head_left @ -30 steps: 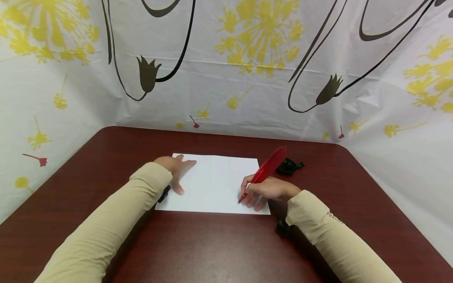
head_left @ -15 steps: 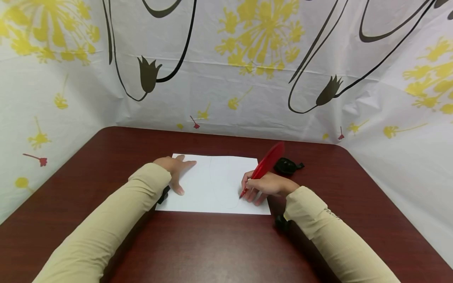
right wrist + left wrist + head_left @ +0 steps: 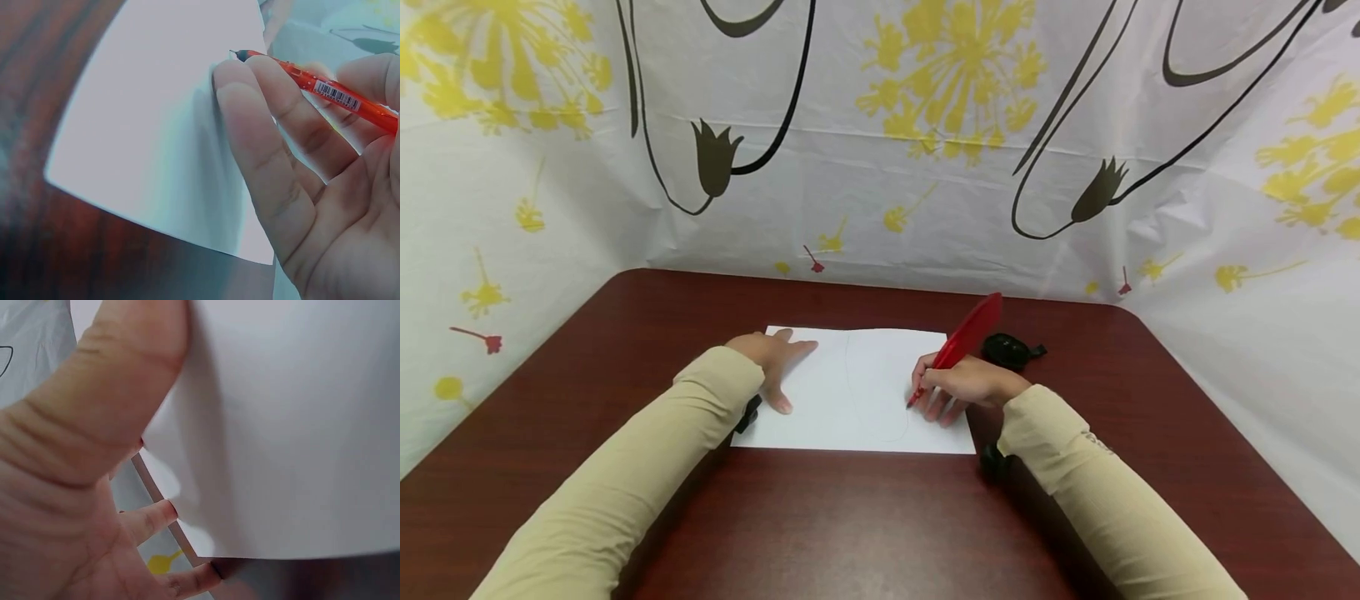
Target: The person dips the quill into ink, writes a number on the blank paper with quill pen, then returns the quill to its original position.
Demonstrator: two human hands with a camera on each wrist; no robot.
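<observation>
A sheet of white paper [image 3: 820, 408] lies on the table with thin, faint curved lines on it. My left hand [image 3: 775, 367] rests on the paper's left edge, its fingers and thumb spread. In the right hand [image 3: 958, 385] a red pen [image 3: 966, 329] with a wide feather-shaped top is pinched, its tip at the right part of the paper. The right wrist view shows the pen's dark tip and a barcode label on its red barrel [image 3: 337, 95]. The left wrist view has the thumb [image 3: 125, 381] large in front of the paper.
The dark reddish-brown table [image 3: 850, 525] has rounded far corners. A black object [image 3: 1007, 352] lies beyond the right hand. Dark pieces show by each wrist. A white sheet with printed flowers [image 3: 820, 208] hangs around the table's back and sides.
My right hand has moved slightly away from the near edge of the paper with the pen, and a faint curve shows behind the tip. The left hand stays in place.
</observation>
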